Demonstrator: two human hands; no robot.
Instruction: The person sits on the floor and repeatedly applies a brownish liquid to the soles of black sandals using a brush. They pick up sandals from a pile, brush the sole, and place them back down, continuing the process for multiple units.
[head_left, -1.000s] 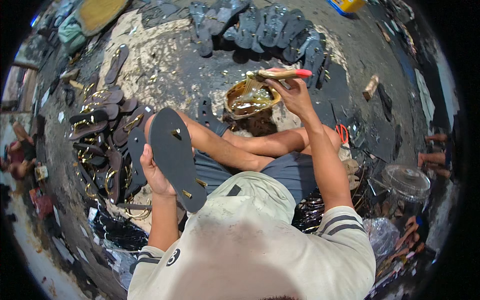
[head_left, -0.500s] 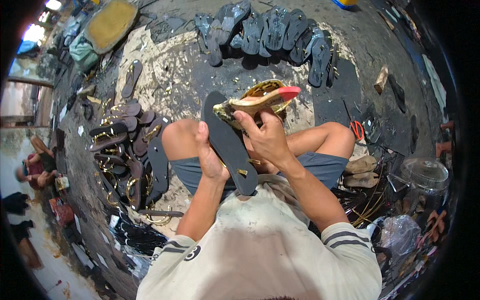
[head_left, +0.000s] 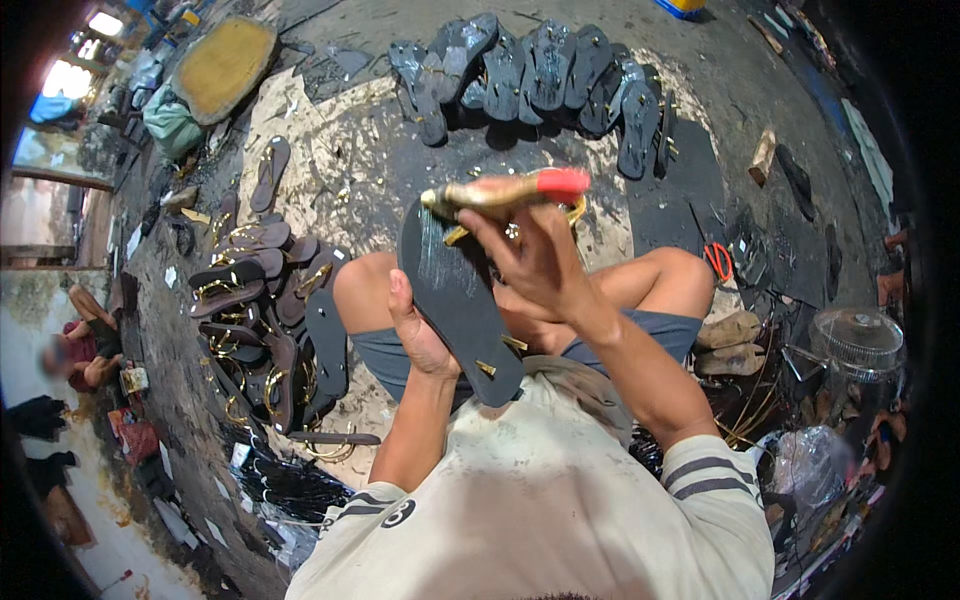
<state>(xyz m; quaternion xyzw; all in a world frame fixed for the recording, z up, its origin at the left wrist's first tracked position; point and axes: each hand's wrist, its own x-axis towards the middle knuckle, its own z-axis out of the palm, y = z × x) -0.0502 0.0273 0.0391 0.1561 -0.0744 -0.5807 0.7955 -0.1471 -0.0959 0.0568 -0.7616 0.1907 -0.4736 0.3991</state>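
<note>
Held over the crossed legs, a dark sole (head_left: 455, 320) lies tilted in the left hand (head_left: 425, 335), its upper end streaked wet beneath a blurred, red-tipped brush (head_left: 510, 190) in the right hand (head_left: 540, 260). We see the left thumb along one edge; its fingers, spread to about the sole's width, pass beneath and out of sight. The right fingers are closed on the brush's wooden handle. We judge the sole light, bendy and hard to break, slippery where coated, best gripped by its dry edges around the middle; the brush looks light and stiff, best taken by the handle. We count one sole in hand, two gold tabs (head_left: 485, 368) near its lower end, one brush, one bowl (head_left: 577, 212) mostly hidden behind the right hand, one pair of scissors (head_left: 717, 260), two wooden foot forms (head_left: 727, 330) and one fan (head_left: 857, 343). Beyond, we make out at least nine in the row of soles (head_left: 550, 70); the heap of sandals (head_left: 240, 270) overlaps too much for us to count.
</note>
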